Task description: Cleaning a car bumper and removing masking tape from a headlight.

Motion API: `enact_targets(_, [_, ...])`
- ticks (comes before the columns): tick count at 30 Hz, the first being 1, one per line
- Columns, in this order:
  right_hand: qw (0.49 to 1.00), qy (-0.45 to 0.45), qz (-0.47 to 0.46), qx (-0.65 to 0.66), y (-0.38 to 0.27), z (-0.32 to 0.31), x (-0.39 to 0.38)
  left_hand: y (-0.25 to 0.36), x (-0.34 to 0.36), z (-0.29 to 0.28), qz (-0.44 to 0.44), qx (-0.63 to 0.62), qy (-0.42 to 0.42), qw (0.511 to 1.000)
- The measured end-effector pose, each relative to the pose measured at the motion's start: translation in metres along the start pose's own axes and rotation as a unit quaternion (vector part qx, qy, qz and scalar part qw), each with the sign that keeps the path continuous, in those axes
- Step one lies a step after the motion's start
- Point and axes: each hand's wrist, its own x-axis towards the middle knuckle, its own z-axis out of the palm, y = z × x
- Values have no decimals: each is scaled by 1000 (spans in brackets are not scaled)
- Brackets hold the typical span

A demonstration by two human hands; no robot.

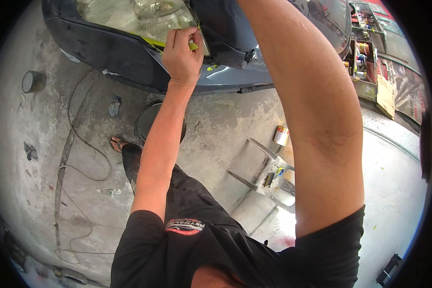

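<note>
The dark grey car bumper runs across the top of the view, a broad fixed panel that should take light finger pressure without shifting. Into it is set the clear-lensed headlamp, which looks firmly seated; its hard, smooth plastic is probably slippery under a fingertip and could scratch, so a hand is best braced lightly near its rim.

The left hand is at the lamp's inner lower corner, fingers bent and drawn together toward the thumb, with hardly any gap between them. It appears to be pinching tape there, though the fingers hide the exact contact. The right arm reaches up past the upper edge, so the right hand is out of sight and I cannot tell what it holds.

The yellow-green masking tape lies along the headlamp's lower edge, with another bit showing beside the left hand's palm. It should handle as something almost weightless, thin and limp, tacky on one face and easy to tear or crease. A free end or outer edge, taken between thumb and forefinger, seems the sensible hold.
</note>
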Motion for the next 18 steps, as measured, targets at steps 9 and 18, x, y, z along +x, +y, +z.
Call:
enact_targets(9, [1000,2,-1,-3,-3,-1,1,15,14,-10,-53,31,-107,992])
enact_targets(18, [1000,15,-5,-7,3,4,0,-5,69,-26,46,71,-97,992])
